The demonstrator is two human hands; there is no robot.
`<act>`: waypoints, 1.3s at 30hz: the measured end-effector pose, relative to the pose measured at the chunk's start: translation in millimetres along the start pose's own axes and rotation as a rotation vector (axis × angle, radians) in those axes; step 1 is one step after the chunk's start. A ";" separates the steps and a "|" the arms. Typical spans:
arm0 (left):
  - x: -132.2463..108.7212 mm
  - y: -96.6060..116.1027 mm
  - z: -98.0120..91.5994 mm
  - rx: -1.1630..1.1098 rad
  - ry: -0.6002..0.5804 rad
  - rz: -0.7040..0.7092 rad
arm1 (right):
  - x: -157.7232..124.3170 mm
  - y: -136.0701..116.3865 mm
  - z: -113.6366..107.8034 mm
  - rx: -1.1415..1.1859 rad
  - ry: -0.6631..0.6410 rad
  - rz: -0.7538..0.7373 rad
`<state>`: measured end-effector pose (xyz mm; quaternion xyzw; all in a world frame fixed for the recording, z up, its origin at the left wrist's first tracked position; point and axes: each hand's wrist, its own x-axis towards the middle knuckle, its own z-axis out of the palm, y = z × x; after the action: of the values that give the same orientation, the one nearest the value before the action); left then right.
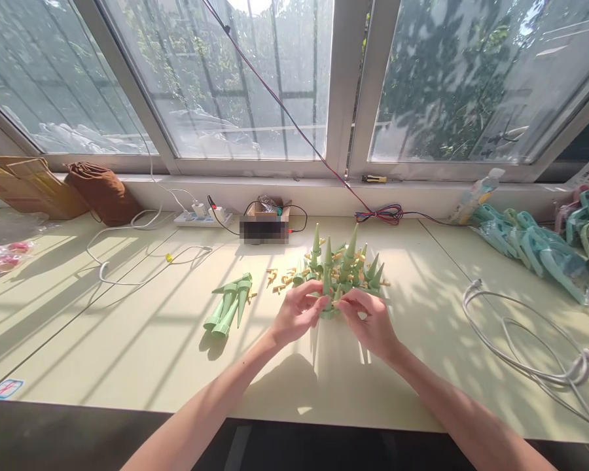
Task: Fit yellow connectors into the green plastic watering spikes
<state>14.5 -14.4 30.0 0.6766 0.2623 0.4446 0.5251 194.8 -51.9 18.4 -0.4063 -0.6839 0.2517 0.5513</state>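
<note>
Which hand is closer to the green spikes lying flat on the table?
Left. The left hand sits just right of the flat spikes, not touching; the right hand is farther right, past the left one. Both pinch one spike.

Seen from above, two bare forearms reach over a pale worktop (pixel 127 327) by a sunlit window (pixel 235 78). The left hand (pixel 297 314) and right hand (pixel 368 320) meet, both pinching the base of one upright green spike (pixel 327 297). Just behind it stands a cluster of green spikes (pixel 346 265), with small yellow pieces (pixel 279 280) scattered beside it. A bundle of spikes (pixel 230 304) lies to the left. A white cable (pixel 520 347) curls at the right.
</note>
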 end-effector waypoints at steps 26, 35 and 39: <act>-3.9 -6.1 3.3 0.414 0.034 0.273 | 6.8 -4.1 -0.8 0.441 -0.141 0.511; -3.0 -1.2 7.5 0.032 0.048 -0.077 | 0.7 -1.6 1.7 0.272 -0.112 0.338; -0.7 2.4 5.4 -0.051 0.022 -0.198 | -0.3 0.5 -0.1 0.029 -0.100 0.129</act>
<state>18.6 -18.3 31.8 0.6288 0.3223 0.4044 0.5807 195.0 -51.8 17.8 -0.4284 -0.6793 0.3163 0.5049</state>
